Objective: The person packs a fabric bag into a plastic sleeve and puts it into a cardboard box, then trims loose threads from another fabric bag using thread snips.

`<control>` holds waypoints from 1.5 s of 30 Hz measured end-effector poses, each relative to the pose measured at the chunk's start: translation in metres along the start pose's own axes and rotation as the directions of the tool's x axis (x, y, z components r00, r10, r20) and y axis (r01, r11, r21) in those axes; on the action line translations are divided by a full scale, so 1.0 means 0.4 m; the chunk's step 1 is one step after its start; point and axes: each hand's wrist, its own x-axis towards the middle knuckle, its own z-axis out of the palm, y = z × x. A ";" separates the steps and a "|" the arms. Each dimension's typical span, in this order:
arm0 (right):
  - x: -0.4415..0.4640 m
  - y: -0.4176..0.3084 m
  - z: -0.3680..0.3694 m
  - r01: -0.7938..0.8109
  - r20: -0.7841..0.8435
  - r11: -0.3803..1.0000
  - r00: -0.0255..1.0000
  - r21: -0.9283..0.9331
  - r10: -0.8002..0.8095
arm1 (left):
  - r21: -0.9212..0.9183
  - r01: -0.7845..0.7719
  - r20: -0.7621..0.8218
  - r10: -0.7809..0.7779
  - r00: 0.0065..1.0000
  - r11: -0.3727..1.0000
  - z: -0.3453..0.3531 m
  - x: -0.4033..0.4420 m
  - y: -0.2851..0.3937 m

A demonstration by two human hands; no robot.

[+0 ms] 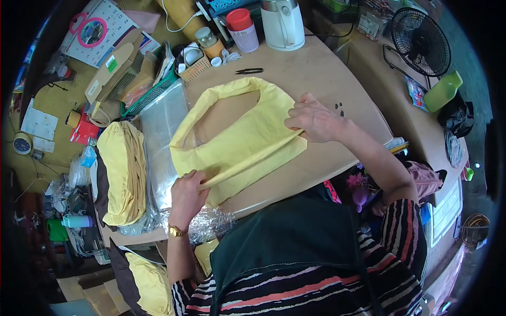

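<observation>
A yellow cloth bag [237, 137] with a wide loop strap lies on the brown table, its strap curving toward the far side. Across its near part runs a rolled or folded ridge of cloth, pulled fairly straight between my two hands. My left hand [187, 196], with a gold watch at the wrist, is closed on the near left end of that ridge. At the right end, my right hand [315, 120] grips the same fold, fingers curled over it. Part of the cloth hangs flat below the ridge. Inside both grips the cloth is hidden.
Left of the bag are clear plastic sleeves [163, 137] and a stack of folded yellow cloth [124, 174]. Small black snips [249, 71] lie beyond the strap. A white kettle [283, 26] and a red-lidded cup [242, 31] stand at the back; a fan [420, 42] is at right.
</observation>
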 end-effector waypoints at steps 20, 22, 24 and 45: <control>-0.058 0.011 0.074 -0.090 0.159 0.971 0.979 -0.220 0.127 | -0.080 -0.072 0.095 0.079 0.992 0.994 0.133 -0.042 -0.128; -0.023 -0.035 0.025 -0.182 0.271 0.947 0.928 -0.266 0.255 | -0.098 -0.048 0.004 0.049 0.999 0.994 0.037 -0.039 -0.058; 0.031 -0.106 0.020 -0.309 -0.132 0.938 0.935 0.157 0.330 | -0.131 -0.020 -0.080 0.009 0.997 0.991 0.037 -0.013 0.009; 0.088 -0.009 0.231 -0.248 -0.110 0.966 0.965 -0.070 0.239 | 0.010 0.236 -0.183 -0.230 0.956 0.972 0.268 0.117 -0.036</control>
